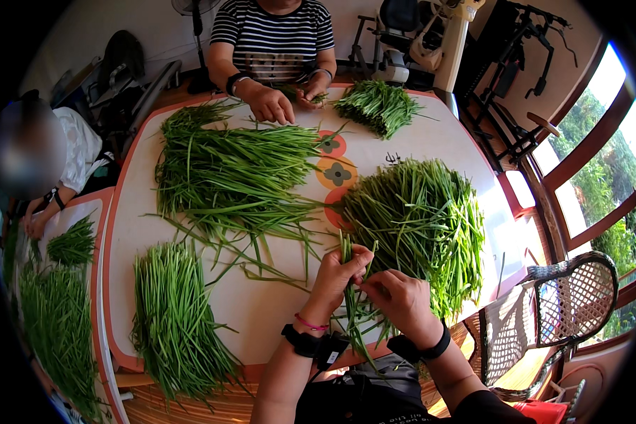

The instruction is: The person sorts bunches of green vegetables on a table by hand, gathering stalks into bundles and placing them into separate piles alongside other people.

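Note:
My left hand (340, 277) is closed around a small bunch of garlic chives (353, 316), whose long green ends hang down over the table's front edge. Close beside it, my right hand (404, 302) has its thumb and fingers pinched together at the side of the bunch. Whatever those fingertips grip is hidden. Just beyond my hands, on the right, lies a large heap of chives (420, 212). Another broad heap (237, 173) spreads over the table's middle left, with loose stalks trailing toward me. A neater pile (177, 318) rests at the near left corner.
The white table (226, 311) has an orange border. Across it, a person in a striped shirt (272, 39) handles chives beside a smaller pile (378, 107). Another person works at a side table with more chives (58, 318) on the left. A woven chair (544, 314) stands at right.

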`<state>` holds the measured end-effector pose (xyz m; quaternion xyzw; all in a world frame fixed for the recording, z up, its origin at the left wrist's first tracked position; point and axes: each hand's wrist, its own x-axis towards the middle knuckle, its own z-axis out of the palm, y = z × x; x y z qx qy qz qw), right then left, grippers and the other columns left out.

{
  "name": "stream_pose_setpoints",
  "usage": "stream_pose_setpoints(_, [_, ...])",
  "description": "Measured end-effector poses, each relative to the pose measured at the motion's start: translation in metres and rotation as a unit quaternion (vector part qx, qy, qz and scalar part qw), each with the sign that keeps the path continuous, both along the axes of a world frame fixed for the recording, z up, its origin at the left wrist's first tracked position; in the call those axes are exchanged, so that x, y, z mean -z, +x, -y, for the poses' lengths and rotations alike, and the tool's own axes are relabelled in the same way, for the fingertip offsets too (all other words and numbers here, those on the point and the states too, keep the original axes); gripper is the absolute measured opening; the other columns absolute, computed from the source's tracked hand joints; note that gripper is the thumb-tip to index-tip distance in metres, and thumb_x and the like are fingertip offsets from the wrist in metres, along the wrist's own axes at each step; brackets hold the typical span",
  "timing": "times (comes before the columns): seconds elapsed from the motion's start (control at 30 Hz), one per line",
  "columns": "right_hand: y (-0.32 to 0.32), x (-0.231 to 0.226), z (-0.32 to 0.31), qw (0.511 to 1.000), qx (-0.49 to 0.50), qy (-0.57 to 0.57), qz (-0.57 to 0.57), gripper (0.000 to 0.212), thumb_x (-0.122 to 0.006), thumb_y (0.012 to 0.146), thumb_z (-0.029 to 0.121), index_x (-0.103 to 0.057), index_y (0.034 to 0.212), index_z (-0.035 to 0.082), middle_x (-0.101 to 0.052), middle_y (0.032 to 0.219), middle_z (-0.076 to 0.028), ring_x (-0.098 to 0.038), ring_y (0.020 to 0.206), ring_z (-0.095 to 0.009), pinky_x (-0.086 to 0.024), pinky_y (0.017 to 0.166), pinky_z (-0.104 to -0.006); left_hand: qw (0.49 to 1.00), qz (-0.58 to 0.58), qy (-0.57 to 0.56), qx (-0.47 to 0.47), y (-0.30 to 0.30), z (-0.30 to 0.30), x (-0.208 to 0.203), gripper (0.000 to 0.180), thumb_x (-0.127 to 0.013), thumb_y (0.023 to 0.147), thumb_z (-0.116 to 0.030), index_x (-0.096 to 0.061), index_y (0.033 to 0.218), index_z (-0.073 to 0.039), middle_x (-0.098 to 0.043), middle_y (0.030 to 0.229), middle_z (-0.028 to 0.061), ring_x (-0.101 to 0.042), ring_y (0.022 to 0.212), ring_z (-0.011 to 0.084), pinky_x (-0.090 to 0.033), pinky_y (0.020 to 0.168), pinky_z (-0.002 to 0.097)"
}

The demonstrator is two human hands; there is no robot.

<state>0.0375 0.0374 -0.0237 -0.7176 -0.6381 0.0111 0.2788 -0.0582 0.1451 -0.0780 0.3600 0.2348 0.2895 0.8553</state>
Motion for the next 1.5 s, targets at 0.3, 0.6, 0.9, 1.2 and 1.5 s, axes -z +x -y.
stream_pose_setpoints(0.3, [0.023,-0.024,-0.009,0.992,0.023,0.014,-0.121,0.018,-0.065,0.077,0.003,-0.064,0.094,0.002,-0.060,0.079,-0.007,-0.058,0.049,-0.012,-0.044,0.046,-0.0227,0.994,-0.004,0.049,0.093,-0.004,0.003,-0.008,0.016,-0.067,0.081,-0.019,-0.060,0.084,-0.005,-0.049,0.062,-0.0041,-0.045,0.052,0.0041,-0.037,0.047,0.0196])
stream_pose_setpoints(0.6, [0.023,-0.025,-0.004,0.986,0.036,0.007,-0.164,0.010,-0.063,0.079,0.012,-0.065,0.089,0.009,-0.059,0.074,-0.006,-0.058,0.054,-0.022,-0.045,0.049,-0.0302,0.982,-0.028,0.065,0.174,-0.004,0.002,-0.009,0.015,-0.064,0.084,-0.018,-0.059,0.083,-0.003,-0.047,0.061,-0.0033,-0.042,0.052,0.0048,-0.034,0.047,0.0203])
stream_pose_setpoints(0.9, [0.036,-0.027,0.003,0.995,-0.036,-0.021,0.089,0.014,-0.053,0.080,0.010,-0.055,0.093,0.009,-0.056,0.080,-0.005,-0.060,0.058,-0.023,-0.045,0.046,-0.0327,0.968,-0.014,0.115,0.220,-0.003,-0.001,0.002,0.024,-0.054,0.091,-0.026,-0.055,0.081,-0.004,-0.053,0.074,-0.0007,-0.051,0.058,0.0072,-0.043,0.055,0.0210])
stream_pose_setpoints(1.2, [0.039,-0.023,0.005,0.984,-0.070,0.026,0.164,0.018,-0.055,0.073,0.013,-0.052,0.089,0.008,-0.047,0.074,-0.003,-0.054,0.052,-0.019,-0.042,0.043,-0.0295,0.973,0.051,0.079,0.209,-0.001,0.007,-0.003,0.021,-0.048,0.094,-0.024,-0.052,0.081,-0.008,-0.052,0.079,-0.0002,-0.054,0.079,0.0118,-0.045,0.061,0.0257])
stream_pose_setpoints(1.5, [0.034,-0.020,0.009,0.984,-0.077,0.092,0.133,0.020,-0.060,0.076,0.014,-0.052,0.092,0.006,-0.052,0.079,-0.003,-0.058,0.054,-0.016,-0.045,0.043,-0.0276,0.951,0.099,-0.005,0.291,-0.007,0.005,-0.011,0.023,-0.049,0.093,-0.026,-0.046,0.078,-0.009,-0.040,0.064,0.0006,-0.039,0.053,0.0089,-0.028,0.044,0.0200])
